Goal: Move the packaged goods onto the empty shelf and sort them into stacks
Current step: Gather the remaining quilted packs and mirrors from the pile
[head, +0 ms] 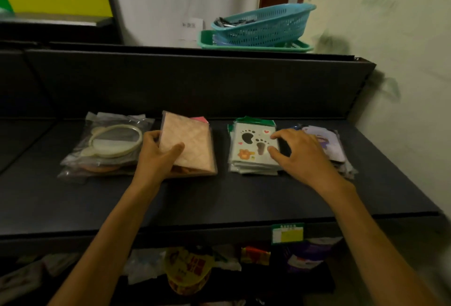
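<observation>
While four stacks sit on the shelf [219, 198], left hand [156, 156] pinches the pink pack [190, 144] at its near-left corner; right hand [302, 152] rests spread on the footprint stack [253, 144]. Packs look light, flat, slippery in film; grip the edges.

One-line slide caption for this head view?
Left hand grips the pink quilted pack, right hand rests on the footprint-sticker stack, four stacks on the dark shelf.
</observation>
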Tool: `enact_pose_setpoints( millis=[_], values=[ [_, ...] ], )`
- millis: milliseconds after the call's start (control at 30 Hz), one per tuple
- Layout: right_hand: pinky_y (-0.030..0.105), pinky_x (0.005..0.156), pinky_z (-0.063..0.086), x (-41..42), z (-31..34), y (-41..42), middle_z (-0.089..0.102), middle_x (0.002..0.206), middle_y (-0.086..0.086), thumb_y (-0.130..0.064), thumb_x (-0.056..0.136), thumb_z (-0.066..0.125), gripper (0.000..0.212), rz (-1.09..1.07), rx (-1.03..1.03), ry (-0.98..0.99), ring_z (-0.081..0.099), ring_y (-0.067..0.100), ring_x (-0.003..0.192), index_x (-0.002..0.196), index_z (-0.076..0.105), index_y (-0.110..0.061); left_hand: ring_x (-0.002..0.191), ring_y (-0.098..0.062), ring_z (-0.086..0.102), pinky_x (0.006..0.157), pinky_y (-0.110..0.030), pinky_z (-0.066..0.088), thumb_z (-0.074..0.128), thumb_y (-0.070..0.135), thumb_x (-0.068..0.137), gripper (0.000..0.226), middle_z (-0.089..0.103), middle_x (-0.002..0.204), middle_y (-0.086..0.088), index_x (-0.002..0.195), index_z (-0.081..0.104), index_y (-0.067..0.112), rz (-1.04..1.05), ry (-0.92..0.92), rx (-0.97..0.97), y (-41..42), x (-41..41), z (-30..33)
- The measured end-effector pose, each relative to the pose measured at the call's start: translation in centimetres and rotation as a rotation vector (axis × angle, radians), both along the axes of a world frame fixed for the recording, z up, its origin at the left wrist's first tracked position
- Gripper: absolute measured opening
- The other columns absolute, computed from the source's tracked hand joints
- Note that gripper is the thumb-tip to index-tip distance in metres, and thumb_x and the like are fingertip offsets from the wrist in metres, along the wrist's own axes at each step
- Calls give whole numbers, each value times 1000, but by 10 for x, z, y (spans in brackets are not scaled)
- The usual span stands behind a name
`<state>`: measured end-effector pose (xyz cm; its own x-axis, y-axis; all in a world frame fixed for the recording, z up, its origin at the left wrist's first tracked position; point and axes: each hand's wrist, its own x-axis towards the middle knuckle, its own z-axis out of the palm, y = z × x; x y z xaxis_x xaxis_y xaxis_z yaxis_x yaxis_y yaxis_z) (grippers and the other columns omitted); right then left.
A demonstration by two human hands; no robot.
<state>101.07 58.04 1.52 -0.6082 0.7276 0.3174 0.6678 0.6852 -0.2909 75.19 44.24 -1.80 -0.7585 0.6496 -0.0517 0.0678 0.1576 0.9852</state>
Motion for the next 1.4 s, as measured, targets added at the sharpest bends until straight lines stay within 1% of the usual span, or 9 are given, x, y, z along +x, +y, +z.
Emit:
enact_pose_setpoints(
  millis=[100,200,333,500,667,867,1067,1267,1400],
  values=[
    [34,96,31,-13,-3,2,59,125,0,-38,91,57,32,43,10,3,51,21,112,119,58,-21,108,-23,59,88,-46,53,72,25,81,54,56,128,-6,125,41,20,16,92,-103,0,-4,-1],
    [35,99,31,-21,-4,1,58,126,-1,-39,91,56,32,71,-2,11,50,18,114,119,57,-22,112,-25,55,92,-38,47,71,29,82,57,55,127,-8,129,43,13,20,390,-256,2,0,5],
    [33,100,30,-29,-2,-2,58,126,-1,-38,91,56,32,96,11,16,49,17,117,119,58,-22,125,-27,41,101,-41,38,67,34,83,63,42,138,-9,137,41,15,-42,689,-377,-3,5,10],
    [32,98,31,-38,-2,-4,60,121,-1,-38,90,57,30,109,19,33,51,18,115,114,59,-22,130,-23,35,103,-38,35,65,36,84,60,41,141,-4,137,42,20,-98,886,-357,-12,13,22],
    [31,94,31,-56,-12,-12,60,118,-1,-37,90,56,29,157,-8,5,52,18,110,115,57,-24,134,-23,32,106,-37,31,61,44,85,67,37,147,-2,143,36,22,-248,1042,-468,-27,22,31],
    [34,103,29,-80,-14,-36,56,127,-4,-44,90,55,34,166,-26,-44,48,16,118,120,53,-29,129,-24,36,102,-41,38,57,46,87,62,44,139,-3,140,39,21,-203,1093,-531,-65,4,35],
    [32,101,27,-124,-7,-80,55,128,-4,-43,91,53,36,221,19,-55,47,18,119,122,54,-26,127,-26,37,98,-42,37,56,45,88,54,47,135,-3,136,44,22,-129,1089,-556,-119,-35,40],
    [33,99,31,-205,-7,-169,58,126,-1,-44,91,54,38,258,24,-45,48,19,118,122,56,-23,132,-25,31,101,-43,34,51,49,90,60,41,143,1,142,36,24,-97,1076,-645,-212,-114,34],
    [32,97,33,-263,-13,-228,58,125,-2,-42,94,51,35,315,7,-49,50,19,118,122,55,-23,135,-23,27,104,-44,34,50,50,90,66,35,147,3,147,28,26,-189,1035,-687,-276,-173,27]
  ],
)
